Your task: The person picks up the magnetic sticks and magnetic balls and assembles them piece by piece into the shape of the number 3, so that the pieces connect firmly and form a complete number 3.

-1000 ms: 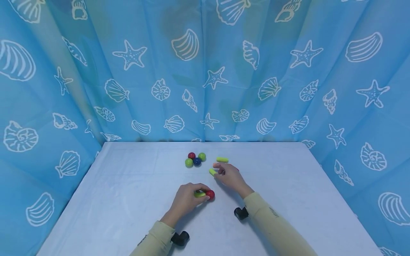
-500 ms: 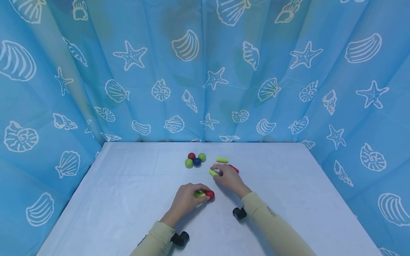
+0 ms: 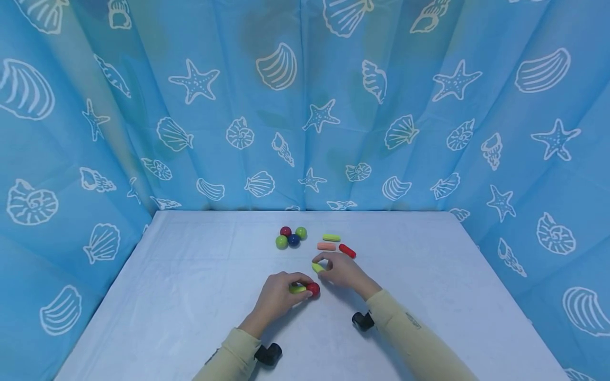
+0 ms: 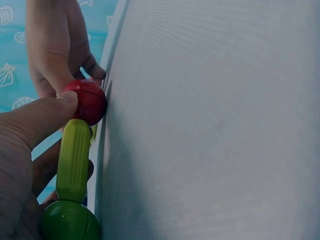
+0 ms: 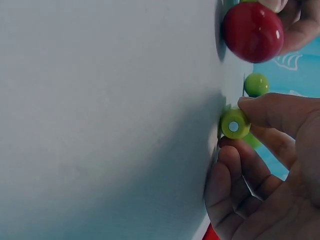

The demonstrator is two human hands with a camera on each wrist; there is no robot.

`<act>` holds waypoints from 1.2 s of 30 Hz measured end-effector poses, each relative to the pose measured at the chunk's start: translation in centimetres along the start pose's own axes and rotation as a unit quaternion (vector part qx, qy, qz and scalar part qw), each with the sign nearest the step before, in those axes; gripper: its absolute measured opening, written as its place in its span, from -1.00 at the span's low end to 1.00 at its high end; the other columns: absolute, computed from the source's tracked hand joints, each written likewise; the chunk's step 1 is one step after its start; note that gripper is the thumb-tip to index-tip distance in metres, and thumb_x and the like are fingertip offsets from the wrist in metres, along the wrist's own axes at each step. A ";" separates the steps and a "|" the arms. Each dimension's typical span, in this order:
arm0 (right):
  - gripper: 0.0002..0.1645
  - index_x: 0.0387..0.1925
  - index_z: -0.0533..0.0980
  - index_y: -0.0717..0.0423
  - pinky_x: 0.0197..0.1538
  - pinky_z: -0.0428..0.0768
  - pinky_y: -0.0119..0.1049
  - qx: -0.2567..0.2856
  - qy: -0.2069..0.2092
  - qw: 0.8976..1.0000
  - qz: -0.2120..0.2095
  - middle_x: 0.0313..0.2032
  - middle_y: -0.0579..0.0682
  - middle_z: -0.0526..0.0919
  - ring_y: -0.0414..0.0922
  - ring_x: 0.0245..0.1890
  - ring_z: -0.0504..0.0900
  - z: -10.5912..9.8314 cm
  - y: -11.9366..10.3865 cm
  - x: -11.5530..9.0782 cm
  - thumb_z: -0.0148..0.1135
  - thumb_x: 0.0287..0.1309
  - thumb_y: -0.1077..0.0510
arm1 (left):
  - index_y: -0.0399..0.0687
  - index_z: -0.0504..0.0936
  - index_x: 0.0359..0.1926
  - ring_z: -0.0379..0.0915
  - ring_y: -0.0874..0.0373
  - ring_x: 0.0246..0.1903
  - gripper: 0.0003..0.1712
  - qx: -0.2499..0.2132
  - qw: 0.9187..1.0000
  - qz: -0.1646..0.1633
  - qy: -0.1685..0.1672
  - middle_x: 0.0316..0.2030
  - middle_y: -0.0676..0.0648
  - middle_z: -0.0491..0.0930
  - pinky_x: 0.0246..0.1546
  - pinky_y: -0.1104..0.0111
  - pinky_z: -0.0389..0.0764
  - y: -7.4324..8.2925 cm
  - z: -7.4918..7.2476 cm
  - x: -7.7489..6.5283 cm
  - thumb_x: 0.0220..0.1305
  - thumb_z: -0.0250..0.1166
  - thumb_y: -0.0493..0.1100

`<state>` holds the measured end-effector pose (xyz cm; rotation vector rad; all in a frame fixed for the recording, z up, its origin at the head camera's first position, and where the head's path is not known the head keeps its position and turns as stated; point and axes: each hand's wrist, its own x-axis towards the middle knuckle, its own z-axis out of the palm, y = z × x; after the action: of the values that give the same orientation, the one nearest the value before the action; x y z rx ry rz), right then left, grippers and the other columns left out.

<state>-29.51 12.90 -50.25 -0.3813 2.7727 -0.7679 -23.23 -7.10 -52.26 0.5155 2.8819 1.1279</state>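
Note:
My left hand point(image 3: 275, 293) grips a red ball point(image 3: 313, 289) low over the table, thumb pressed on it. In the left wrist view a ribbed yellow-green stick point(image 4: 73, 160) joins that ball to a green ball point(image 4: 70, 221) at its other end. Thumb and fingers of my right hand point(image 3: 345, 271) pinch a second yellow-green stick point(image 3: 317, 268), just beyond the red ball and slightly right. A pale round disc shows in this stick's end point(image 5: 233, 126) in the right wrist view.
Behind the hands, a cluster of balls holds a red one point(image 3: 285, 232), a dark blue one point(image 3: 293, 240) and two green ones. To its right lie a yellow-green stick point(image 3: 331, 238), an orange stick point(image 3: 326, 246) and a red stick point(image 3: 347, 251). A blue curtain point(image 3: 305, 106) surrounds the white table point(image 3: 200, 275).
My right hand has taken hold of the yellow-green stick and drawn it nearer, uncovering the orange and red sticks. The left hand stays in place with the red ball.

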 end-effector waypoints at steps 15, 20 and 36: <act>-0.58 0.12 0.56 -0.09 -0.41 0.50 -0.31 0.044 -0.002 0.999 0.005 -0.47 -0.07 0.55 -0.11 -0.53 0.51 0.0 0.0 -0.9 0.41 0.23 0.12 | 0.26 0.78 -0.04 0.54 0.20 -0.09 -0.73 -0.015 1.000 -0.004 -0.008 -0.17 0.26 0.72 0.02 0.14 0.54 0.0 0.0 0.1 0.21 0.50 -0.03; -0.57 0.09 0.50 -0.06 -0.39 0.51 -0.31 0.103 0.014 0.994 0.012 -0.44 -0.05 0.55 -0.09 -0.50 0.51 0.2 0.3 -0.8 0.42 0.23 0.09 | 0.25 0.78 -0.04 0.56 0.20 -0.08 -0.73 -0.018 1.000 -0.002 -0.007 -0.16 0.25 0.73 0.04 0.13 0.54 0.0 0.0 0.1 0.22 0.50 -0.04; -0.61 0.07 0.47 -0.02 -0.31 0.55 -0.29 0.168 -0.016 0.985 0.019 -0.40 -0.07 0.64 -0.09 -0.44 0.57 1.1 0.3 -0.4 0.37 0.31 0.00 | 0.22 0.74 -0.07 0.56 0.21 -0.09 -0.74 -0.020 1.000 -0.004 0.004 -0.18 0.25 0.71 0.04 0.15 0.55 -0.1 0.1 0.1 0.21 0.51 -0.04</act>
<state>-28.84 12.80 -51.26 -0.2709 2.5451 -1.1832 -23.33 -7.09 -52.41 0.5006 2.8584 1.1863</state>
